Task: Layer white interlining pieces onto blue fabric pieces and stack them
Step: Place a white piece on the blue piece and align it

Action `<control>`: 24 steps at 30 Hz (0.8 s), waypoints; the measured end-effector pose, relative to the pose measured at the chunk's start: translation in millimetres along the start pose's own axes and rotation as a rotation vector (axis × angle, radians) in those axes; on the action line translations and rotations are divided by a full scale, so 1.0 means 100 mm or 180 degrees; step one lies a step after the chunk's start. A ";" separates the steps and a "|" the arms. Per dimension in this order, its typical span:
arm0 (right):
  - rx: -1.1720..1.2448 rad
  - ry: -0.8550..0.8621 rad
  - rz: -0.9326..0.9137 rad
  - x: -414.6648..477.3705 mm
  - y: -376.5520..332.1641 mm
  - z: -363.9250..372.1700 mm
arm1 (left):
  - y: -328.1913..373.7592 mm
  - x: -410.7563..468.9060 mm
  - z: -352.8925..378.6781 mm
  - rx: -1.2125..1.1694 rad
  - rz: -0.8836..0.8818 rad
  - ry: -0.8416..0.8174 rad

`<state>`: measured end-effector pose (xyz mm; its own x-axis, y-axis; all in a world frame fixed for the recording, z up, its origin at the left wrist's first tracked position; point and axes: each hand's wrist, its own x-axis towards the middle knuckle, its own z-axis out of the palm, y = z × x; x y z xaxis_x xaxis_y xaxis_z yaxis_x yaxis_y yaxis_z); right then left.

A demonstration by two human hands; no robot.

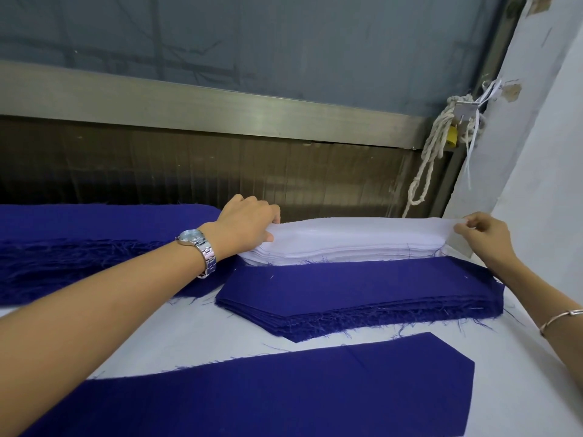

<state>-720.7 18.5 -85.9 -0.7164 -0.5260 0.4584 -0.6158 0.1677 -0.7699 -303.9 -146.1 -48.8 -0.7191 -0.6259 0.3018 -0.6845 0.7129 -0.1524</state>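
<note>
Top white interlining piece (362,227): lifted off the white stack (347,250), far right of the table (189,329). Left hand (246,225) pinches its left end, right hand (485,238) pinches its right end; both fingers closed on the sheet. Blue stack (362,288) lies just near of the white one, touching it. Single blue piece (284,389) lies flat, nearest, well apart. Frayed blue heap (79,247) far left.

Risks, judged: thin sheets cling, so two may lift together. Loose threads could snag the edge. A slack middle would land creased or skewed on the blue piece.
</note>
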 end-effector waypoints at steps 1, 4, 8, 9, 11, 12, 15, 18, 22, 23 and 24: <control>0.0018 0.0007 0.0004 0.00 0.00 0.00 | 0.00 -0.01 -0.01 -0.0012 -0.0002 0.0059; 0.0071 0.0015 0.0045 0.00 -0.02 0.00 | 0.01 -0.06 -0.05 0.0042 -0.0053 0.0249; 0.0125 0.0031 0.0098 0.00 -0.03 -0.03 | 0.00 -0.13 -0.05 0.0164 -0.0037 0.0536; 0.0177 0.0045 0.0117 0.00 -0.04 -0.04 | -0.01 -0.14 -0.05 0.0058 -0.0043 0.0612; 0.0368 0.0105 0.0167 -0.01 -0.10 -0.07 | -0.03 -0.18 -0.09 -0.0266 -0.0086 0.0767; 0.0486 0.0157 0.0188 -0.01 -0.14 -0.09 | -0.04 -0.19 -0.12 -0.0438 -0.0112 0.0882; 0.0811 0.0344 0.0186 -0.02 -0.30 -0.15 | -0.06 -0.25 -0.22 -0.0942 -0.0236 0.1188; 0.1083 0.0570 0.0139 -0.06 -0.48 -0.24 | -0.10 -0.32 -0.36 -0.1464 -0.0378 0.1314; 0.1275 0.0490 -0.0022 -0.15 -0.70 -0.37 | -0.22 -0.50 -0.56 -0.1887 -0.0344 0.1252; 0.1243 0.0408 -0.0041 -0.17 -0.73 -0.40 | -0.25 -0.56 -0.60 -0.1975 -0.0366 0.1225; 0.1185 0.0311 -0.0036 -0.19 -0.76 -0.42 | -0.30 -0.64 -0.64 -0.2075 -0.0403 0.1187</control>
<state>-673.9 51.3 -17.5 -0.7493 -0.4411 0.4940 -0.4752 -0.1614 -0.8649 -229.8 -107.3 -3.2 -0.4725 -0.6496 0.5956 -0.4665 0.7577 0.4564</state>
